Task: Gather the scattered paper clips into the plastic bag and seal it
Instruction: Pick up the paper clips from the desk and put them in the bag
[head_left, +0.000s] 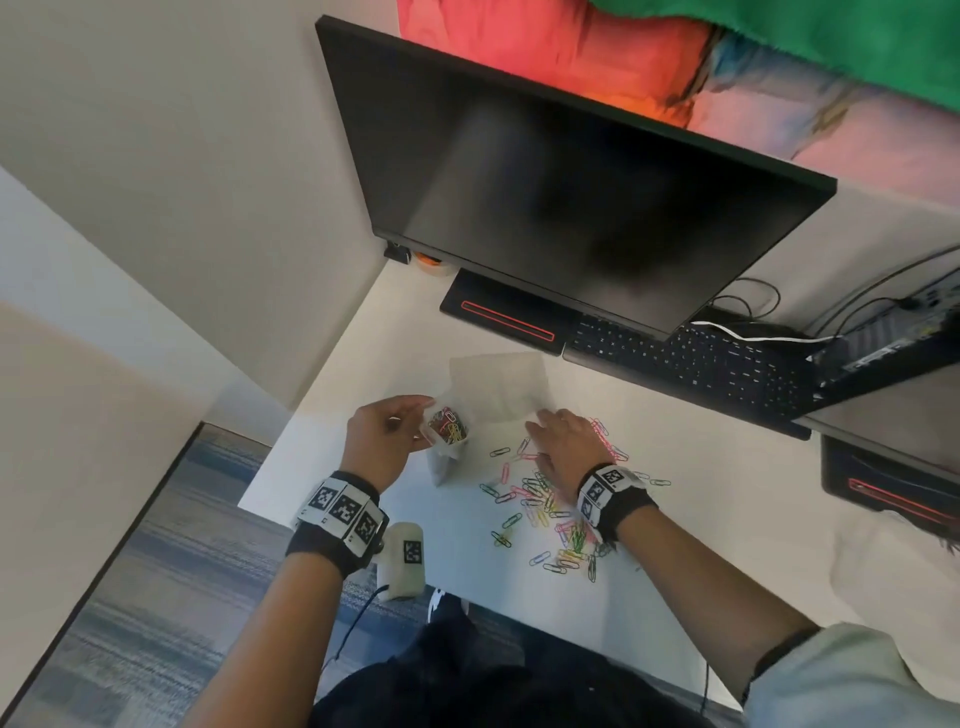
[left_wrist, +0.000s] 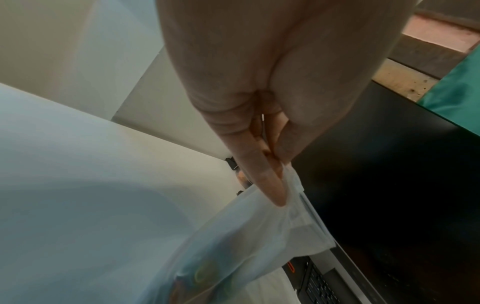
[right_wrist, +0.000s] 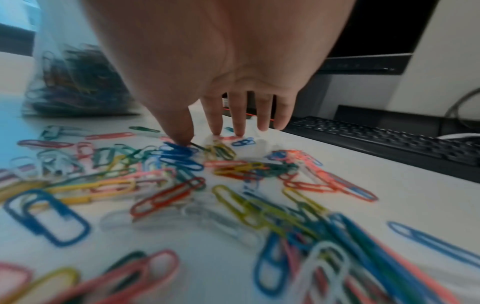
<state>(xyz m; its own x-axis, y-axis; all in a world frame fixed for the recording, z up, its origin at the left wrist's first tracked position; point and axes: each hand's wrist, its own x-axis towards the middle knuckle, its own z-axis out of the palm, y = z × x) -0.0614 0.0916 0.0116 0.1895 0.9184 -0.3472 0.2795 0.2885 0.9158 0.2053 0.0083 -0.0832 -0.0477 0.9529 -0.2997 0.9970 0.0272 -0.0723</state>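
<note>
1. Gathering stage — the right hand (head_left: 563, 447) is lowered onto the loose paper clips (head_left: 540, 506), fingers (right_wrist: 215, 115) straight and slightly spread, with the thumb tip and at least two fingertips touching the far edge of the heap; nothing is pinched yet.
2. Scattered clips lie on the white tabletop (head_left: 675, 561) mostly beneath and behind the right palm, toward the person's body, so the bulk of the pile sits on the wrist side of the fingertips, not beyond them.
3. Plastic bag (head_left: 448, 435) stands just left of the right hand, its mouth held open and tilted up, a cluster of coloured clips already visible inside.
4. Left hand (head_left: 382, 439) pinches the bag's rim — in the left wrist view the thumb and fingers (left_wrist: 267, 185) are pressed together on the upper edge near the zip strip.
5. Judgement: the deciding relation is lateral. The bag mouth lies to the left of the right fingertips, near but apart, so a raked handful would need to travel leftward and slightly away from the body.
6. Judgement: the right hand is the nearer one to the clips; the left is occupied holding the bag.
7. Judgement: many clips remain out, so sealing is not yet due.
</note>
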